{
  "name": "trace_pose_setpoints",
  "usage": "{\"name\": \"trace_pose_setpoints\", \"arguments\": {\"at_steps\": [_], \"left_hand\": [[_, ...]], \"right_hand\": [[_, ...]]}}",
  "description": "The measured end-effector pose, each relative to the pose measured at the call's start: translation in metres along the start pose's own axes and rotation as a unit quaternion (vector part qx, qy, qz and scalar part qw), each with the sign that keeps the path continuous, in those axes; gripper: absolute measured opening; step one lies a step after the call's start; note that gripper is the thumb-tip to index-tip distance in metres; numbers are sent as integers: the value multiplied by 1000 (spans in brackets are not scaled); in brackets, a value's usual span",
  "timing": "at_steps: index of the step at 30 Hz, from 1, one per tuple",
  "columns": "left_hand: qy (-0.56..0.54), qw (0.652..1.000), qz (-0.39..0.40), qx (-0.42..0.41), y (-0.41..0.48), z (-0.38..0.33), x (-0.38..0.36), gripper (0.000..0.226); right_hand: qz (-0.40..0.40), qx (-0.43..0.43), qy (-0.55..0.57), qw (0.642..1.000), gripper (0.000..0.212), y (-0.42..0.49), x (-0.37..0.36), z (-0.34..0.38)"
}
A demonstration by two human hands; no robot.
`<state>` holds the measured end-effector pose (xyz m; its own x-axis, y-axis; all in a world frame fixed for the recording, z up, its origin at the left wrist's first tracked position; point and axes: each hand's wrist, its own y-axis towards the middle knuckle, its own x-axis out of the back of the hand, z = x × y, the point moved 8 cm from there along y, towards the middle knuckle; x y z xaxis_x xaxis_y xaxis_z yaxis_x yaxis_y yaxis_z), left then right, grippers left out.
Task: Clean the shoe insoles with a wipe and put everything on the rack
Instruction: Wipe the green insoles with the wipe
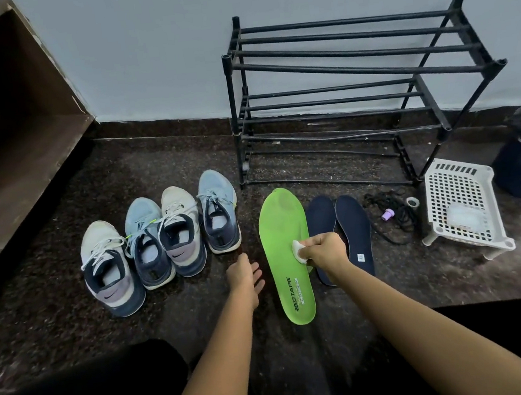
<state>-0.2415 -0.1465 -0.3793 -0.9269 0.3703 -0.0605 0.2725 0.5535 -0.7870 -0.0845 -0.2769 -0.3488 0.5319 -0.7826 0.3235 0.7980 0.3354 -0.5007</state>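
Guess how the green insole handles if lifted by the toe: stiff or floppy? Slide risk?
Likely light and floppy: the green insole is a thin flat sheet, so it would probably droop. It may slide on the hard floor, since only the right hand pressing the wipe touches it; the left hand is off it.

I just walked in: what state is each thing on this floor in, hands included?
Green insole: flat on the floor.
Wipe: gripped by the right hand, pressed on that insole.
Left hand: open, holding nothing.
Dark insoles: two, flat, side by side.
Shoes: four, upright in a row, laced.
Rack: upright by the wall, bars bare.
White basket: on the floor, pale packet inside.
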Motion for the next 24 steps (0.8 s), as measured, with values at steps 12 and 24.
{"name": "trace_pose_setpoints", "arguments": {"at_steps": [12, 24], "left_hand": [[-71, 997, -18, 18, 66, -3, -6, 33], [-93, 995, -25, 35, 109, 5, -11, 31]], "right_hand": [[-3, -19, -24, 1000, 12, 88, -52, -1], [5, -10, -75, 997, 30, 139, -89, -3]]}}
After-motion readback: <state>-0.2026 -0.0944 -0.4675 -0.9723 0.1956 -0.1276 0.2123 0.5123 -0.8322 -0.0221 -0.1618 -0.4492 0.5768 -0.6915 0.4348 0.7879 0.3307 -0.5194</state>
